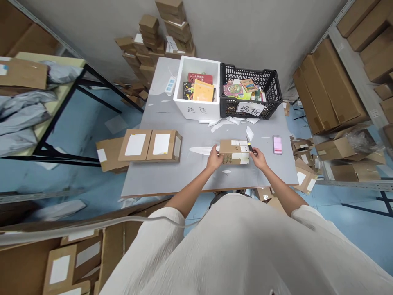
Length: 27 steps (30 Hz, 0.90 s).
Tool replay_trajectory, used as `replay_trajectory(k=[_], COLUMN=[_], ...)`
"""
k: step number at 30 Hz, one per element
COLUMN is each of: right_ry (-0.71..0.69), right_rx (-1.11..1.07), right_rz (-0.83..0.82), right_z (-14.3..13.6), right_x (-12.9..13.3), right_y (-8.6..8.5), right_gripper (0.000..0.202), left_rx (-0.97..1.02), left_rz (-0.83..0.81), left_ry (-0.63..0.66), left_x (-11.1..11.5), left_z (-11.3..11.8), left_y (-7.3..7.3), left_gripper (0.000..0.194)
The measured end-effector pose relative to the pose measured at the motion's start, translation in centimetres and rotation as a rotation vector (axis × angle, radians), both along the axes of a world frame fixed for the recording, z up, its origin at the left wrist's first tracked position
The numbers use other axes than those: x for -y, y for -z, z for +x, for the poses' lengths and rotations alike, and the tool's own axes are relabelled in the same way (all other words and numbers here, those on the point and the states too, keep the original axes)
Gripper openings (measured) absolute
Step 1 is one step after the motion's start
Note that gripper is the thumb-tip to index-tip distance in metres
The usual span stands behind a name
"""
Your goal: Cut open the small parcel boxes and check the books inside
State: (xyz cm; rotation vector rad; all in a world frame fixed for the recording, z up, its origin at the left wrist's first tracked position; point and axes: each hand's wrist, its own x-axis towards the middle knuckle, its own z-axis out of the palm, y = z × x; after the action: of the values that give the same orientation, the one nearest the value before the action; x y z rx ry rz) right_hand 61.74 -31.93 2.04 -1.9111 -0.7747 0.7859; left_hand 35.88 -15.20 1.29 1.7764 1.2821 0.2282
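A small brown cardboard box (229, 147) with white labels and dark handwriting lies near the front of the grey table (159, 176). My left hand (214, 158) grips its left end, thumb on the near side. At the right end, my right hand (259, 159) is closed around a utility knife (249, 146) with a black and yellow handle. The knife points away from me, close beside the box's right edge; whether the blade touches the cardboard I cannot tell. A white paper scrap (249, 133) lies just beyond the knife tip.
Behind stand a white foam bin (196, 110) and a black crate (270, 96), both holding books. Two labelled boxes (149, 146) sit at the left, a phone (277, 145) at the right. A power strip (170, 85) lies back left. Shelves and cartons (330, 90) flank the table.
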Motion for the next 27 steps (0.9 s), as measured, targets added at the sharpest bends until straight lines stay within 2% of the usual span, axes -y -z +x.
replay_trajectory(k=[5, 11, 16, 20, 27], right_ry=[0.033, -0.026, -0.043, -0.180, -0.585], right_rx=[0.020, -0.010, 0.118, 0.217, 0.362], right_rz=[-0.027, -0.068, -0.084, -0.115, -0.234], right_z=[0.2, -0.4, -0.4, -0.4, -1.9], right_x=[-0.6, -1.1, -1.4, -1.7, -2.8], right_y=[-0.9, -0.9, -1.4, -2.9, -6.5], right_gripper=[0.069, 0.069, 0.067, 0.062, 0.045], left_rx=[0.001, 0.076, 0.108, 0.097, 0.124], left_rz=[0.021, -0.048, -0.010, 0.064, 0.184], left_ry=[-0.033, 0.004, 0.043, 0.087, 0.173], left_x=[0.0, 0.3, 0.1, -0.3, -0.7], left_z=[0.2, 0.6, 0.1, -0.8, -1.2], left_y=[-0.6, 0.6, 1.3, 1.8, 2.9], left_gripper=[0.071, 0.076, 0.072, 0.063, 0.050])
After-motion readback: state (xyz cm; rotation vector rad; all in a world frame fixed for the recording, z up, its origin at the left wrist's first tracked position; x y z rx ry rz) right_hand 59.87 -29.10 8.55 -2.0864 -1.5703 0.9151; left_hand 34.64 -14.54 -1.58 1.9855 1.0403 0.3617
